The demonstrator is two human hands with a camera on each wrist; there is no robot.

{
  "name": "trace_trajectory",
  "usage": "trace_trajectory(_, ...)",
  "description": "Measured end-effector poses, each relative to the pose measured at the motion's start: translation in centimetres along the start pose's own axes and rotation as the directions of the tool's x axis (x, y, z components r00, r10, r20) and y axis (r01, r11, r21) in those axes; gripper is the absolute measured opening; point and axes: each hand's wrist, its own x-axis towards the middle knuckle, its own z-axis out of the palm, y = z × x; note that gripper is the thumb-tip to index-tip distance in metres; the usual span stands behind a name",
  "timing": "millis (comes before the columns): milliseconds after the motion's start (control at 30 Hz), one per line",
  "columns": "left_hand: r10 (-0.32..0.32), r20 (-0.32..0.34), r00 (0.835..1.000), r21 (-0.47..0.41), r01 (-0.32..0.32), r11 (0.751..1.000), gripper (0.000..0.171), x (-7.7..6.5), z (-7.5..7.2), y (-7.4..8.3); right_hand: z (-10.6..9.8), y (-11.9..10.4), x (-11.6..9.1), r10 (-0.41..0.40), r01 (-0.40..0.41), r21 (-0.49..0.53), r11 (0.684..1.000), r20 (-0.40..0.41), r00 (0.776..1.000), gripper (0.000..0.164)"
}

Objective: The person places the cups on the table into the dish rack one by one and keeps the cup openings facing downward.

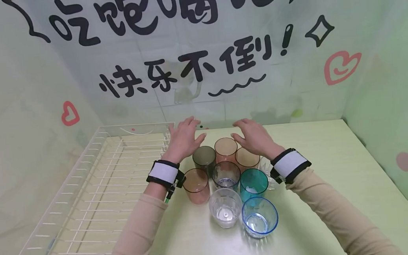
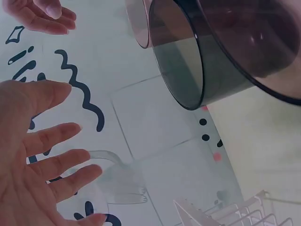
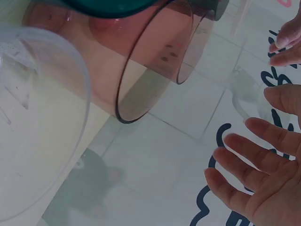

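Head view: nearest on the table (image 1: 311,238) stands a blue-rimmed tumbler (image 1: 260,218), with a clear tumbler (image 1: 225,208) just beside it. Behind them come a teal tumbler (image 1: 253,185), a smoky one (image 1: 226,175) and a pink one (image 1: 196,187); a second clear vessel is partly hidden by the right wrist. A grey-green tumbler (image 1: 204,161) and two more pinkish ones (image 1: 226,149) fill the back of the cluster. All look stiff, smooth and probably light, slippery if wet, and breakable if they are glass; the outer wall below the rim seems the surest hold, and close neighbours may clink. To the left lies a white wire rack (image 1: 57,195). Beyond the cluster's back, the left hand (image 1: 184,140) and right hand (image 1: 254,137) hover, fingers spread and loosely bent, grasping nothing. Farthest is the lettered wall (image 1: 183,38).
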Motion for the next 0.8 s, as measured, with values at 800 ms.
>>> trace_trajectory(800, 0.214, -0.089, 0.973, -0.061, -0.220, 0.974, 0.037, -3.4, -1.5, 2.5, -1.2, 1.8, -3.6, -0.010, 0.007, 0.058, 0.998, 0.044, 0.999, 0.030)
